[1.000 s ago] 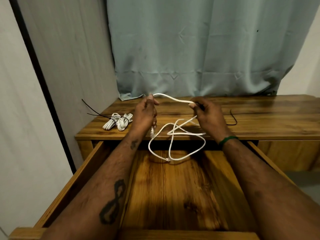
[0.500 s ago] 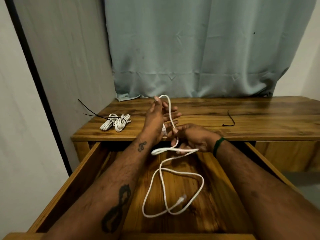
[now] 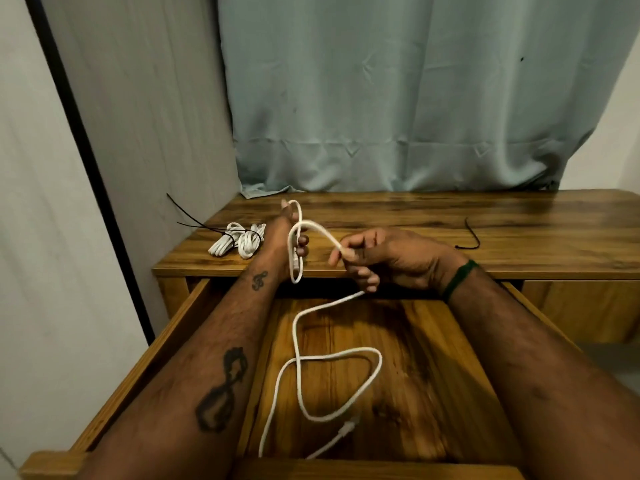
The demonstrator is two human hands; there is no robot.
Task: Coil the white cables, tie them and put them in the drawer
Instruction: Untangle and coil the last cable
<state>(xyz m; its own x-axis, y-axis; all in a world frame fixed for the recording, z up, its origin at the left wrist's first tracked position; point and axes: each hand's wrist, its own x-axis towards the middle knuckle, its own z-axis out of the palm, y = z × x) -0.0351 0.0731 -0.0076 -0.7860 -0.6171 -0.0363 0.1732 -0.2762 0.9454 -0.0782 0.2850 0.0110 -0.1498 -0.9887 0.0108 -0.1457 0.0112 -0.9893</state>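
Note:
A loose white cable runs between both hands and trails down into the open wooden drawer, its plug end lying near the drawer's front. My left hand stands upright over the desk's front edge with loops of the cable wound around it. My right hand pinches the cable a little to the right. Two coiled white cables tied with black ties lie on the desk at the left.
A loose black tie lies on the wooden desk at the right. A grey-blue curtain hangs behind the desk, and a wall panel stands close on the left.
My right hand has risen and moved right, pulling cable up from the drawer. Another loop now lies around my left hand, and less slack lies in the drawer.

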